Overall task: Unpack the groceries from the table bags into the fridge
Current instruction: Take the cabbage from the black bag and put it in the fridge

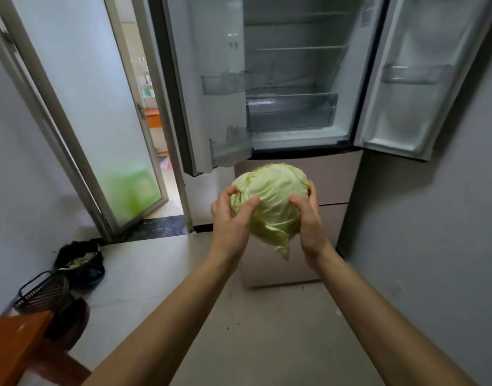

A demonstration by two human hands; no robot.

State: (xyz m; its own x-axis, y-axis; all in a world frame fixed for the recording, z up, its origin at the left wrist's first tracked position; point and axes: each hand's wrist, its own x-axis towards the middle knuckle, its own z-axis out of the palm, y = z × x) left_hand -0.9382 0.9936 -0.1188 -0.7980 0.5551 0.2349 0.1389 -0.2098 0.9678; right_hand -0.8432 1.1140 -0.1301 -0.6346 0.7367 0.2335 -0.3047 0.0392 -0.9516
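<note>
A pale green cabbage [269, 201], round and tightly wrapped, with veined outer leaves and one loose leaf hanging from its underside, is held in the air in front of the open fridge [294, 129]. The left hand [230, 218] grips its left side, thumb and fingers curled onto the leaves. The right hand [308, 221] clasps the right side with its thumb on the front and most of its fingers hidden behind the head. A sticker [366, 15] on the fridge's inner right wall carries print too small to read. Both fridge doors are cut off at the top. On the floor at the left, a dark bag [80, 260] holds something greenish, hard to make out, beside a black slotted tray [41, 293]. Only an orange corner of the table [13, 344] shows.
</note>
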